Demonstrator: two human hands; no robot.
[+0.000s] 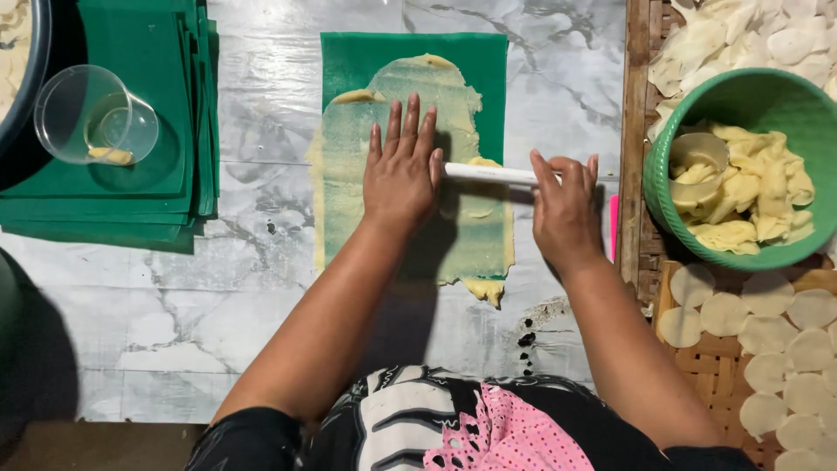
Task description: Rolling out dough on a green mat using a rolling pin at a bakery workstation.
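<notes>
A green plastic sheet [488,78] lies on the marble table, with a thin layer of pale yellow dough [349,183] spread flat over it. A white rolling rod [488,174] lies across the dough. My left hand [401,170] rests flat on the rod's left part, fingers stretched forward and apart. Over the rod's right end lies my right hand [565,205], palm down and fingers slightly curled on it. Dough squeezes out past the sheet's lower edge [485,290].
A stack of green sheets [131,196] lies at the far left with a clear plastic cup [94,116] on top. At the right stand a green bowl [663,201] of yellow dough pieces and a woven tray [711,371] with round white discs.
</notes>
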